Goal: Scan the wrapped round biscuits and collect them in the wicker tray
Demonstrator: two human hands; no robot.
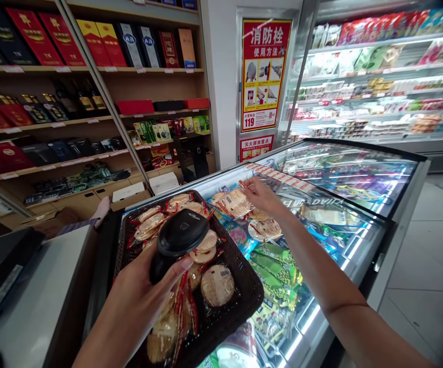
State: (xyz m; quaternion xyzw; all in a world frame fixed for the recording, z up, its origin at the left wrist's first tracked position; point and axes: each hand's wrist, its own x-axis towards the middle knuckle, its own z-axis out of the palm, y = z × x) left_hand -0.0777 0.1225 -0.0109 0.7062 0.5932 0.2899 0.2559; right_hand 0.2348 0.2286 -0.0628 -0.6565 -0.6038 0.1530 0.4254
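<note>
My left hand (139, 286) is wrapped round a black handheld barcode scanner (183, 231), held above a dark woven basket (254, 296). In the basket lie several clear packets of round, flat, pale biscuits (217, 285) with red edging on the wrappers. Beyond the basket, my right hand (260, 196) pinches the red end of a biscuit packet (234, 202) over the freezer's glass top. Another biscuit packet (265, 230) lies on the glass just below that hand. The scanner hides part of the basket's contents.
The basket rests on a glass-topped freezer (309, 306) with colourful packs inside. At the left stands a light counter (33, 301) with a black device (2, 271). Shelves of boxed bottles (33, 30) line the back; a lit refrigerated display (378, 76) stands at the right.
</note>
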